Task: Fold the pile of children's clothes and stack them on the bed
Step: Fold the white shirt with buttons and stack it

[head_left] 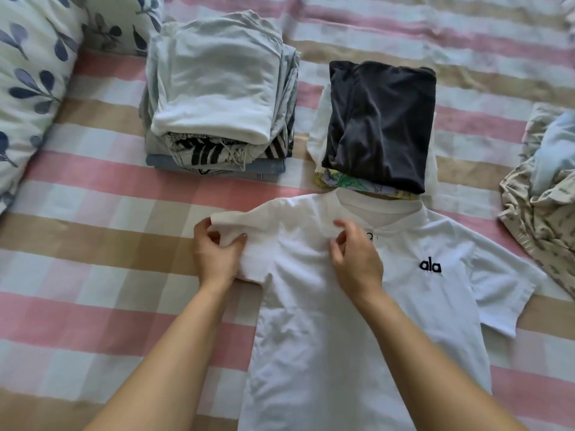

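Left hand (217, 259) thumb and fingers pinched the near sleeve of the white T-shirt (342, 337). Right hand (354, 262) fingers curled, nipping chest fabric below the collar. Shirt flat, logo up, on checked bedsheet (93, 275). Grey-topped folded stack (217, 88) at 11 o'clock, dark-topped folded stack (379, 126) at 12, unfolded pile (541, 181) at 3.

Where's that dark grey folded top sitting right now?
Head view, upper centre: the dark grey top crowns the right-hand stack, just beyond the white T-shirt and right of the pale stack.
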### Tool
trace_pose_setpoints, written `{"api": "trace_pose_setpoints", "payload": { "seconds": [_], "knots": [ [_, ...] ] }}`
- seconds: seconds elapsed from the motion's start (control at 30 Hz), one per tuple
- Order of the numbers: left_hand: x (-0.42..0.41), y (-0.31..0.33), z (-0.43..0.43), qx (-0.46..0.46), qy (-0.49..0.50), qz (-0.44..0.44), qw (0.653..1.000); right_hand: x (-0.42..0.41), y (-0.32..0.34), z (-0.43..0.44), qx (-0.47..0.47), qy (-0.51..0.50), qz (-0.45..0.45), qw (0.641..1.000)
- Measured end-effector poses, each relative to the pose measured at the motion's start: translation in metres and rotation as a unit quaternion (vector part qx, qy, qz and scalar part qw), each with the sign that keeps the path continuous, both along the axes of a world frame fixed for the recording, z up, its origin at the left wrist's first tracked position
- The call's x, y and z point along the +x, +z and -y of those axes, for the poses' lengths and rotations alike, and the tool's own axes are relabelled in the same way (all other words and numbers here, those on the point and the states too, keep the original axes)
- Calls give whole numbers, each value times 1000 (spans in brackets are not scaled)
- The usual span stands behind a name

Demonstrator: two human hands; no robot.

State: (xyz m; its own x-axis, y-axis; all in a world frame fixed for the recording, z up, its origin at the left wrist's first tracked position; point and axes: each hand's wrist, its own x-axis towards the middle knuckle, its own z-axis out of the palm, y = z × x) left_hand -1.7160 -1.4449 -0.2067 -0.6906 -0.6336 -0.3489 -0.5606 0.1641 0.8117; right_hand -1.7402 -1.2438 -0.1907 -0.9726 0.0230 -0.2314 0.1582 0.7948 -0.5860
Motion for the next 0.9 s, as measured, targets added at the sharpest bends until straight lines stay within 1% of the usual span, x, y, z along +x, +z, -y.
{"api": "trace_pose_setpoints", "payload": {
  "seconds": [0.07,0.13,0.27,0.33,0.4,0.47,0.53,0.63,0.7,0.73,0.77,0.83,0.9],
  "knots": [
    [-7,-2,3,-57,-28,3,998,-24,1,7,-15,-45,16,999],
    [-15,-1,6,-91,-26,2,996,-43,0,14,-30,-73,29,996],
    [-26,-3,14,-73,-11,-27,997,-59,-5,24,-107,-98,-5,989],
    [-28,-6,19,-79,-8,-12,997,-61,-10,25,-110,-76,6,991],
    [-27,-10,22,-94,-28,9,995,-60,-15,24,-88,-26,25,995],
    [-24,-11,22,-86,-42,14,995,-56,-16,24,-89,11,30,996],
    [-15,-8,21,-60,-33,3,998,-42,-10,25,-93,27,7,995],
    [18,-2,17,-15,-4,10,1000,12,2,31,-92,62,-66,992],
    [46,-1,11,6,-24,30,999,60,6,37,-80,115,-102,985],
    [59,0,7,31,-32,33,998,84,5,40,-56,150,-110,981],
    [71,0,3,69,-33,30,997,107,2,42,-18,190,-110,975],
    [97,0,-6,149,-27,27,988,148,-3,46,56,268,-67,959],
    [122,-1,-15,196,-23,33,980,181,-4,46,90,317,-19,944]
  ]
}}
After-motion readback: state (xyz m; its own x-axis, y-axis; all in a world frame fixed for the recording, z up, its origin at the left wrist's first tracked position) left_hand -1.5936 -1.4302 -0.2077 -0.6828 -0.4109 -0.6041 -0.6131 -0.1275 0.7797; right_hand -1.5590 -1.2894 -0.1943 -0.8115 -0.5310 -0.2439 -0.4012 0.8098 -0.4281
